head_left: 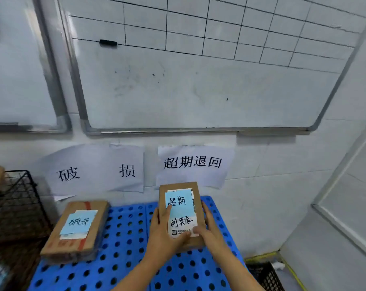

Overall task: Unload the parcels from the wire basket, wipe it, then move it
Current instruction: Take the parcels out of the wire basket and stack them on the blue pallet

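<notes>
Nearest you, your left hand (162, 232) and right hand (210, 229) grasp 1 cardboard parcel (182, 204) between them. The left fingers (168, 211) curl over its 9 o'clock edge onto the label. The right thumb presses the label's near corner, and the other right fingers run along the 3 o'clock edge.

The parcel is a flat brown box with its long axis running from 6 to 12 o'clock, away from you. Its top carries a white shipping label under a pale blue handwritten note. It sits over the far right part of the blue plastic pallet (123, 244), a rigid moulded sheet pierced by rows of round holes. The view does not settle whether the box's underside rests on the pallet or hangs just above it.

Down at 4 o'clock, off the pallet, a black lattice crate (266, 276) stands on the floor.

At 9 o'clock from your hands, well apart, a second parcel (77, 227) lies flat on the pallet. It is the same cardboard, crossed by red tape, with its own blue note.

Further out at 9 o'clock, past the pallet's edge, stands the wire basket (20, 198), made of thin black rod mesh. Brown shapes show through it, so I judge the unloading unfinished. Your left hand is the nearer 1 for the reach back there.

On the tiled wall, 1 paper sign (192, 164) of the 2 taped there hangs right above the held box. Higher up is a glossy whiteboard (199, 85) with a ruled grid.
</notes>
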